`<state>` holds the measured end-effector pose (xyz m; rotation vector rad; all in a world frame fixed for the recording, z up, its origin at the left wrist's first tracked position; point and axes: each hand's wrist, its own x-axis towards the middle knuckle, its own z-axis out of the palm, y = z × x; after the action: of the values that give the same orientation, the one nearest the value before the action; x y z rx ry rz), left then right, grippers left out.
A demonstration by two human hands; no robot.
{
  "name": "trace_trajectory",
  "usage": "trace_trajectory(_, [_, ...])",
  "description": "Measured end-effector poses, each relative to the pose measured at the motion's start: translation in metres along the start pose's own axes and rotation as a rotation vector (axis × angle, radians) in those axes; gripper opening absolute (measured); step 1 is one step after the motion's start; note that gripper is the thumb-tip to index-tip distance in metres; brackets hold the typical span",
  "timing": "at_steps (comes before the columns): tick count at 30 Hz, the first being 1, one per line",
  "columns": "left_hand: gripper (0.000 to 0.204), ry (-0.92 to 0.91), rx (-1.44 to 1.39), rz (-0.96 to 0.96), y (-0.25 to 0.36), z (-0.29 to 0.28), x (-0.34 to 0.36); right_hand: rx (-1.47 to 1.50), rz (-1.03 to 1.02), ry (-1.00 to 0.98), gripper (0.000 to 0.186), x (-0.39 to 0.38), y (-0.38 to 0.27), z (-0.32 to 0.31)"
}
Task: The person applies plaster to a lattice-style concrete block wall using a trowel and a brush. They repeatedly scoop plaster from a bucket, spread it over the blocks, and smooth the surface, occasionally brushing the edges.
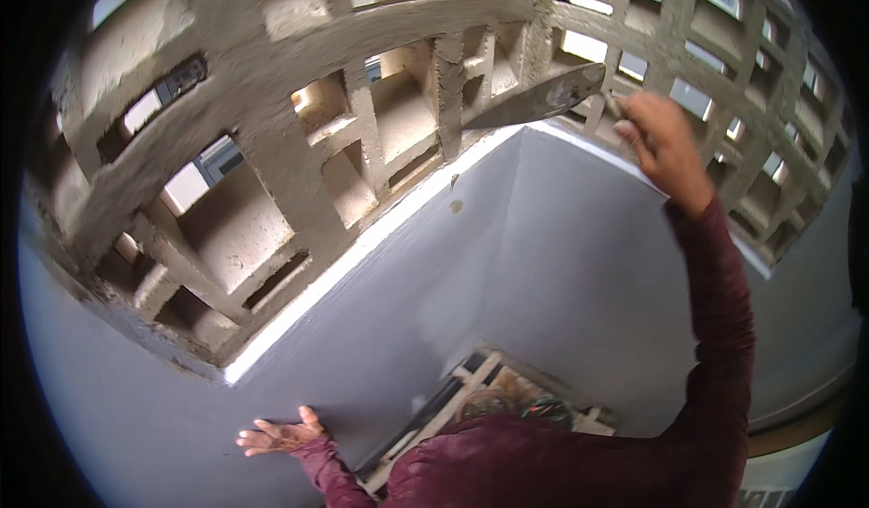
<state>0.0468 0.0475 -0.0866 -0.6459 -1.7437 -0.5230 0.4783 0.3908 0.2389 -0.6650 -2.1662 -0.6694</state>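
My right hand (665,141) is raised and closed round the handle of a pointed trowel (548,96). Its long blade, smeared with grey mortar, points left across the lower part of a rough openwork block wall (303,51), close to the inner corner. Whether the blade touches the blocks I cannot tell. Lower left, my left hand (285,434) has its fingers spread against the smooth grey wall (407,273) below. Between the openwork and the grey wall runs a bright white strip (335,273). A small mortar spot (455,206) marks the grey surface beneath it.
Below my body is a platform of wooden boards (471,377), with round objects on it partly hidden by my dark red sleeve and torso. The openwork turns the corner and continues along the right side. A curved brown edge (797,431) shows at lower right.
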Motion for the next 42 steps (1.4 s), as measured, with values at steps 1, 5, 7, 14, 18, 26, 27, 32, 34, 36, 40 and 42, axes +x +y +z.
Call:
trace_trajectory(1, [0.089, 0.007, 0.001, 0.001, -0.001, -0.001, -0.001, -0.220, -0.142, -0.110, 0.023, 0.027, 0.012, -0.021])
trace_trajectory(5, [0.088, 0.042, 0.000, -0.011, -0.005, 0.001, -0.001, -0.441, -0.545, -0.207, 0.017, 0.110, 0.032, -0.034])
trace_trajectory(7, [0.087, 0.054, 0.016, -0.014, -0.006, 0.000, 0.000, -0.496, -0.624, -0.262, 0.017, 0.139, 0.021, -0.026])
trace_trajectory(14, [0.087, 0.043, -0.044, -0.028, -0.011, 0.012, -0.011, -0.580, -0.733, -0.305, 0.021, 0.150, 0.003, -0.001])
trace_trajectory(18, [0.087, 0.051, -0.043, -0.021, -0.013, 0.010, -0.012, -0.567, -0.780, -0.284, 0.021, 0.156, -0.004, 0.017])
trace_trajectory(26, [0.085, 0.076, -0.106, -0.019, -0.007, 0.019, -0.009, -0.636, -0.708, -0.243, 0.020, 0.165, 0.002, -0.035])
trace_trajectory(27, [0.085, 0.073, -0.064, -0.023, -0.008, 0.013, -0.007, -0.633, -0.683, -0.231, 0.020, 0.158, -0.004, -0.034])
trace_trajectory(32, [0.085, 0.095, -0.073, -0.018, -0.007, 0.011, -0.004, -0.593, -0.648, -0.228, 0.024, 0.113, -0.009, 0.008])
trace_trajectory(34, [0.085, 0.095, -0.067, -0.018, -0.008, 0.012, -0.006, -0.576, -0.603, -0.292, 0.027, 0.106, -0.010, 0.018])
trace_trajectory(36, [0.084, 0.077, -0.072, -0.014, -0.009, 0.013, -0.006, -0.563, -0.586, -0.287, 0.027, 0.102, -0.005, 0.027])
trace_trajectory(40, [0.084, 0.078, -0.047, -0.016, -0.008, 0.011, -0.005, -0.535, -0.578, -0.303, 0.024, 0.106, 0.004, 0.037])
trace_trajectory(42, [0.085, 0.087, -0.066, -0.025, -0.009, 0.012, -0.005, -0.525, -0.583, -0.300, 0.023, 0.110, 0.006, 0.040])
